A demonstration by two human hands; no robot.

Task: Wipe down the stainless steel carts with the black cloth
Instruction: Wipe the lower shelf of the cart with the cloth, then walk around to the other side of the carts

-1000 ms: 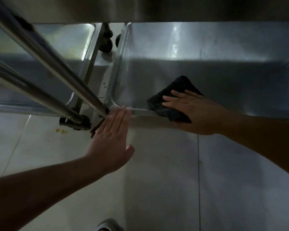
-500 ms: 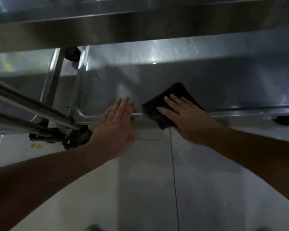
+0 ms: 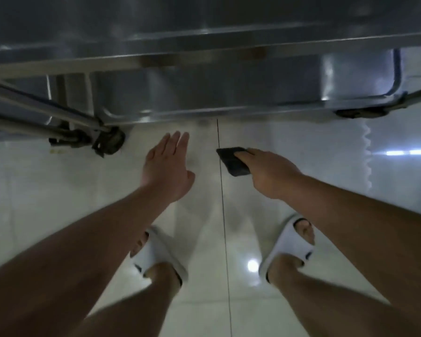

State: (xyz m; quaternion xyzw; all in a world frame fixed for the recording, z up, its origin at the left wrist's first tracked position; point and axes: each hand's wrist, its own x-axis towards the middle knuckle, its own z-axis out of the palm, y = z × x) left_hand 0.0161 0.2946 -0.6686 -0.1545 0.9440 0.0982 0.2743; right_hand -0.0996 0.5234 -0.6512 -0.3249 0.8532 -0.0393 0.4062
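- Hovering clear of the stainless steel cart's (image 3: 204,113) near rim, both hands look between passes.
- Left hand (image 3: 167,170) spread flat, empty.
- Right hand (image 3: 269,172) pinches the folded black cloth (image 3: 232,161), ready to wipe.

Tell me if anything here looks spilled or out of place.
Small yellowish specks lie on the floor beside the caster, like drips. Otherwise nothing stands out; the right hand holds the cloth clear of the cart.

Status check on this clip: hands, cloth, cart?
Left hand open, off the cart. Right hand holds black cloth over the floor, clear of the steel. Nothing in the way.
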